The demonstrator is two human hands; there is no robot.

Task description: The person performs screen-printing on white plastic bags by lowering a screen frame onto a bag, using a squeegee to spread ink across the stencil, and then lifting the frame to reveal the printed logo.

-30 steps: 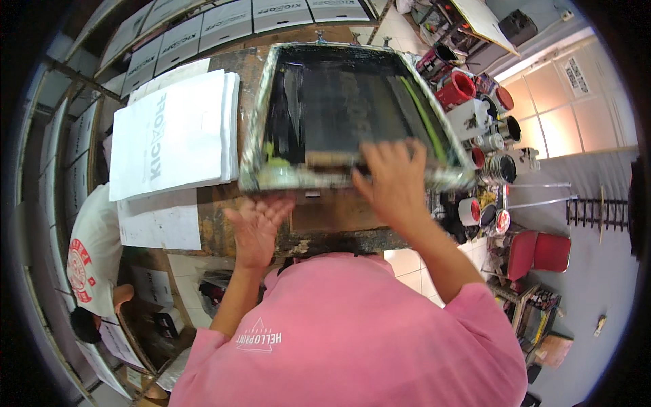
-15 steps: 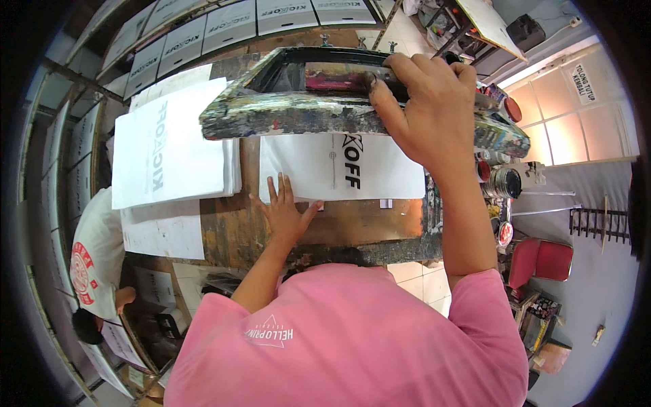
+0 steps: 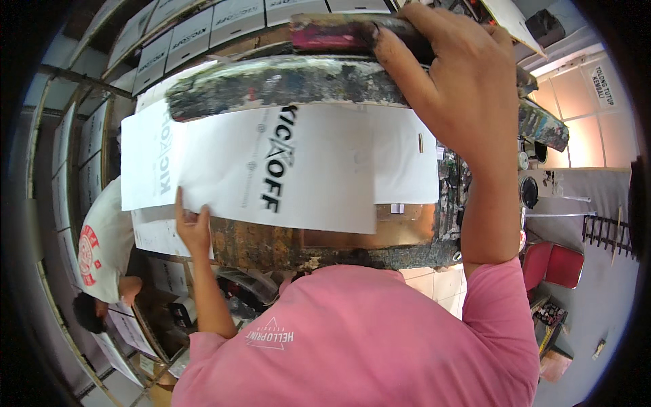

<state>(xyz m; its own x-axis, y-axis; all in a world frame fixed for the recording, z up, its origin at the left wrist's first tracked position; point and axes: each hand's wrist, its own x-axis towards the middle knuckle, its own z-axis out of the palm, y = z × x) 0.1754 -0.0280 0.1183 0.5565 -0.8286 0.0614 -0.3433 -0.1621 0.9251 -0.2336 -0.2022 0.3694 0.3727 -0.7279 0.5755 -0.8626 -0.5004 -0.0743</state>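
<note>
A flat white bag (image 3: 325, 169) with black lettering hangs slanting over the table, its left edge lifted across the pile. My left hand (image 3: 194, 229) grips its near left edge between thumb and fingers. Beneath it on the right lies another white bag (image 3: 407, 163) with a handle slot. My right hand (image 3: 456, 78) is closed around a paint-stained squeegee (image 3: 332, 35), above the raised screen printing frame (image 3: 271, 83). Whether its fingers also hold the frame is hidden. To the left sits a pile of printed white bags (image 3: 144, 159).
The ink-stained worktable (image 3: 261, 244) spans the middle. Racks at the far side and left hold printed bags (image 3: 237, 24). A person (image 3: 108, 244) bends over at the left. Ink cans (image 3: 527, 193) stand at right, near a red chair (image 3: 563, 264).
My left hand has moved left, taking the printed bag from the table toward the pile. My right hand has raised the frame and squeegee further. Another bag now shows underneath.
</note>
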